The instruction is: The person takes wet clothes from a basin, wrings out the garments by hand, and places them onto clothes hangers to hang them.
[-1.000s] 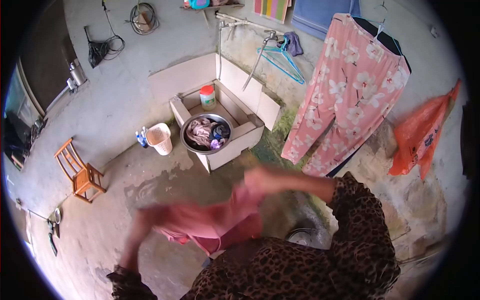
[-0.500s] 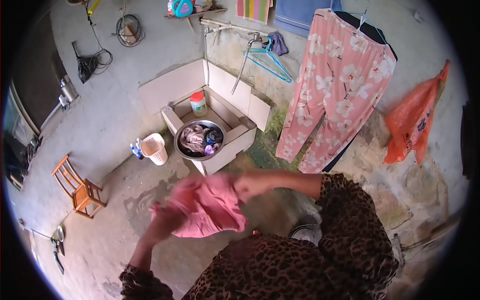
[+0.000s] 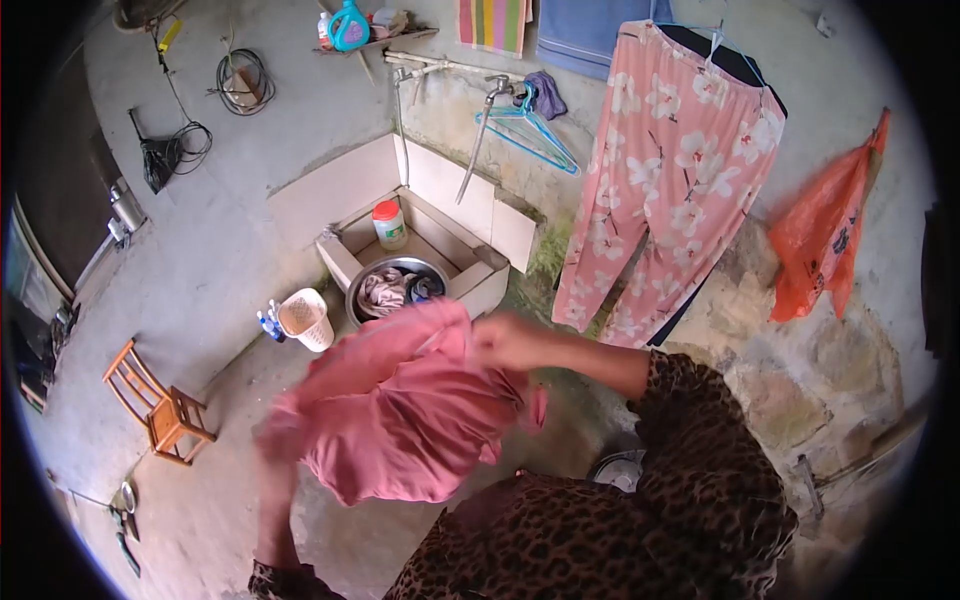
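Observation:
A pink garment [image 3: 400, 410] is stretched out between my two hands in front of my body; its exact kind does not show. My right hand [image 3: 505, 342] is closed on its upper right edge. At the left edge, my left hand [image 3: 282, 432] grips the cloth too, smeared by motion. The fabric hangs in folds and covers the lower part of a metal basin [image 3: 440, 272] behind it. In that basin lies a bundle of light and dark laundry [image 3: 385, 290].
The basin rests on a tiled sink [image 3: 345, 262] with a red-lidded jar [image 3: 389, 225]. Floral trousers [image 3: 665, 170] hang at right near blue hangers [image 3: 525, 135] and a red plastic bag [image 3: 830, 230]. A white basket [image 3: 306, 318] and a wooden chair [image 3: 165, 405] stand left.
My hands have moved apart and the pink garment is spread wider and higher, now overlapping the basin. My left hand has shifted left.

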A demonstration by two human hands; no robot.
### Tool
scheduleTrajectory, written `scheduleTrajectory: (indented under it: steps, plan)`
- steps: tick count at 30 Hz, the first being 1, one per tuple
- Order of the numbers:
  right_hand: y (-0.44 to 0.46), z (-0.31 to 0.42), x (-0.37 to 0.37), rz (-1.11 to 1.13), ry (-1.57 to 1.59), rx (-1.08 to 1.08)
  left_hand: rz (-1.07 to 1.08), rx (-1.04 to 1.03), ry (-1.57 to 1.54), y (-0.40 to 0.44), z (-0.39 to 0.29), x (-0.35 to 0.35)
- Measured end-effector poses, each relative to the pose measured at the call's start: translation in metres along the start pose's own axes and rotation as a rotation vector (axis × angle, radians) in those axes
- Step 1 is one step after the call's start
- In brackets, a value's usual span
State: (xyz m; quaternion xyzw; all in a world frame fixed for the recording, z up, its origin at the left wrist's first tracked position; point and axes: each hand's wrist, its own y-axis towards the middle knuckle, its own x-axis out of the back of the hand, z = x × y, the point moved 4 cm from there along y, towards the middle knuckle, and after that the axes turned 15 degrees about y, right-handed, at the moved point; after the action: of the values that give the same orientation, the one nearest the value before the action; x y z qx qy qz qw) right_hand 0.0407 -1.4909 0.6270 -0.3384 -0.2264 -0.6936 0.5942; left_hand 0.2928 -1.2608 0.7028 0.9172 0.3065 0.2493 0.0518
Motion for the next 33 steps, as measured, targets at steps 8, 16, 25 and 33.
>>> scheduleTrajectory:
  steps: [8,16,25,33]
  plan:
    - [-0.004,-0.085,0.056,-0.183,0.383,-0.322,0.157,0.332,-0.492,0.011,0.017,-0.005]
    - [-0.022,-0.286,0.202,-0.887,0.185,-0.345,0.108,0.281,-0.552,0.015,-0.029,-0.053]
    - [-0.052,-0.381,0.333,-1.121,-0.216,-0.858,-0.035,0.339,-0.439,0.015,-0.005,-0.052]
    - [-0.03,-0.409,0.334,-1.062,-0.331,-0.916,-0.075,0.332,-0.361,0.006,-0.024,-0.057]
